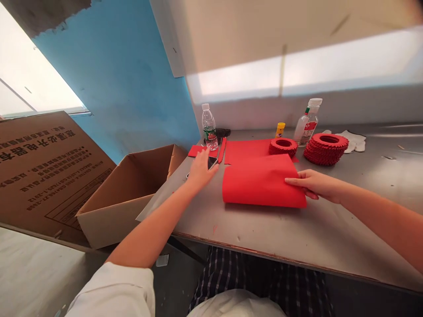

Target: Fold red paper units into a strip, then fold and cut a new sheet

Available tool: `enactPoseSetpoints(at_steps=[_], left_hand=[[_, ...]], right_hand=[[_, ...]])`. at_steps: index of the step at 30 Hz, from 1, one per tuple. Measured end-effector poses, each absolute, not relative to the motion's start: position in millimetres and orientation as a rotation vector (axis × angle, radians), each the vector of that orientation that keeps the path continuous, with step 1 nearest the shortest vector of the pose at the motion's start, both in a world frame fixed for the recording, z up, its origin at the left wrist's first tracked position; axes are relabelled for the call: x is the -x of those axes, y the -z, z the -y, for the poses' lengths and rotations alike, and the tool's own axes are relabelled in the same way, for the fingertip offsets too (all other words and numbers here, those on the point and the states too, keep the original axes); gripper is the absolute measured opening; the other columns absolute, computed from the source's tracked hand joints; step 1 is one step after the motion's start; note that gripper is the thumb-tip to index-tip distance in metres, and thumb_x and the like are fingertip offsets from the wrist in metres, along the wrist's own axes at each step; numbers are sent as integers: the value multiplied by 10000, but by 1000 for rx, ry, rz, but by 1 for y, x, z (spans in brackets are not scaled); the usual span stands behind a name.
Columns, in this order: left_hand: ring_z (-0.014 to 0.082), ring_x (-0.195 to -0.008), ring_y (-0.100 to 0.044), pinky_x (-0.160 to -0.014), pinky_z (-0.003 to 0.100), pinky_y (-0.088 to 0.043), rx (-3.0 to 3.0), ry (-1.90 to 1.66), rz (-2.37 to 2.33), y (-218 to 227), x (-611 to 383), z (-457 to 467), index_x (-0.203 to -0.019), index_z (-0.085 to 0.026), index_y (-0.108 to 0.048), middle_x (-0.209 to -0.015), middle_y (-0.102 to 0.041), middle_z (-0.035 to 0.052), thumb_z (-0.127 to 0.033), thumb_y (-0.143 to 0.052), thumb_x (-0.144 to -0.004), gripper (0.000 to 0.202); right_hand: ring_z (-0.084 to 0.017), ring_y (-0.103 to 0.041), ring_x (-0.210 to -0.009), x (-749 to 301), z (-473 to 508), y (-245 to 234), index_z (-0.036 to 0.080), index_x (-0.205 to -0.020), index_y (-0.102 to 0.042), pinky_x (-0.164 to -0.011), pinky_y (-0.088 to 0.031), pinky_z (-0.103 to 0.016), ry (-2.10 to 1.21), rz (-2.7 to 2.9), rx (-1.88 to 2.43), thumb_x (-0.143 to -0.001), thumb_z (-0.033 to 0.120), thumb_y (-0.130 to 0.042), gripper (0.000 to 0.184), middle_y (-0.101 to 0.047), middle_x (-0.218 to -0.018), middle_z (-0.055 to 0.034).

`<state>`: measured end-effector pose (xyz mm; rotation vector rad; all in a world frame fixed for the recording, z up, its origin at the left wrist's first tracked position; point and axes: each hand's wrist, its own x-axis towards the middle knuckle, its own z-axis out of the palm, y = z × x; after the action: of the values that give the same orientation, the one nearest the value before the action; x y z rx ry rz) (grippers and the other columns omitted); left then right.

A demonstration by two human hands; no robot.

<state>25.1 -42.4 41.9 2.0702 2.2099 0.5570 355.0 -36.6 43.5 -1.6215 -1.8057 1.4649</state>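
A folded red paper sheet [261, 182] lies on the grey table [297, 233] in front of me. My right hand [309, 182] rests on the sheet's right edge, fingers pressed together and pinching it. My left hand [202, 169] reaches left of the sheet and lies over a phone [212, 162], fingers stretched out flat. More red paper [246, 149] lies behind the folded sheet, with red strips [222, 149] beside it.
Two stacks of red paper rings [283, 146] [325, 149] stand at the back. A water bottle [209, 127], a glue stick [280, 129], a clear bottle [308, 122] and white gloves [355, 141] line the wall. An open cardboard box [128, 193] sits left of the table.
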Motion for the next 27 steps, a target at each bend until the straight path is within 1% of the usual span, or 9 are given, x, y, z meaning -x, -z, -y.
enactPoseSetpoints(at_steps=[2, 5, 9, 14, 17, 19, 21, 24, 27], left_hand=[[163, -1360, -116, -1090, 337, -190, -2384, -744, -1851, -45, -45, 79, -1388, -193, -201, -1464, -203, 64, -390, -328, -890, 550], [230, -1355, -140, -1086, 402, -196, -2702, -572, -1433, -35, -73, 124, -1315, -200, -375, -1451, -236, 97, -435, -382, -877, 498], [282, -1319, -242, -1038, 450, -272, -2837, -281, -1224, -13, -90, 135, -1344, -189, -322, -1410, -310, 148, -500, -405, -857, 583], [309, -1276, -320, -997, 448, -317, -2910, -144, -1103, -6, -87, 116, -1357, -171, -286, -1393, -332, 170, -495, -403, -860, 605], [309, -1272, -326, -997, 430, -319, -2952, -146, -999, -9, -85, 107, -1352, -155, -294, -1382, -343, 180, -507, -396, -858, 615], [311, -1265, -335, -994, 429, -322, -2974, -155, -968, -10, -84, 104, -1349, -166, -302, -1379, -350, 176, -516, -394, -855, 612], [317, -1249, -357, -983, 433, -333, -2987, -154, -972, -10, -82, 104, -1349, -178, -301, -1373, -361, 171, -517, -394, -854, 607], [327, -1210, -399, -951, 439, -363, -2996, -131, -1022, -10, -78, 106, -1341, -172, -310, -1350, -389, 176, -490, -395, -860, 582], [333, -1174, -427, -906, 440, -400, -3009, -108, -1040, -10, -75, 106, -1331, -161, -321, -1335, -401, 186, -481, -387, -863, 570]], right_hand=[[-49, -255, -331, -354, 38, -34, 199, -647, -598, -352, -208, -226, -1550, 1794, 1642, -668, 544, -611, 347, -433, -409, 52], [-63, -305, -336, -351, 41, -23, 207, -631, -589, -332, -194, -224, -1613, 1740, 1681, -630, 530, -646, 327, -445, -424, 39], [-54, -314, -329, -351, 45, -12, 205, -685, -555, -319, -173, -197, -1655, 1640, 1750, -634, 524, -651, 336, -439, -444, 50], [-64, -290, -332, -356, 54, -7, 207, -645, -539, -326, -188, -210, -1532, 1507, 1847, -699, 587, -553, 385, -387, -416, 48], [-94, -411, -389, -355, 60, -7, 212, -655, -571, -353, -283, -224, -1469, 1463, 1836, -715, 555, -552, 349, -522, -493, 8], [-146, -549, -515, -351, 61, -9, 226, -664, -591, -439, -404, -255, -1482, 1428, 1822, -718, 519, -566, 299, -638, -641, -29], [-206, -625, -662, -344, 58, -13, 244, -681, -608, -547, -478, -297, -1545, 1376, 1776, -721, 479, -577, 240, -684, -770, -52], [-245, -644, -793, -332, 48, -21, 283, -822, -627, -658, -515, -337, -1655, 1358, 1581, -736, 420, -576, 171, -685, -916, -50], [-236, -638, -827, -328, 37, -22, 284, -921, -615, -710, -517, -336, -1641, 1468, 1518, -748, 416, -566, 222, -673, -973, -33]])
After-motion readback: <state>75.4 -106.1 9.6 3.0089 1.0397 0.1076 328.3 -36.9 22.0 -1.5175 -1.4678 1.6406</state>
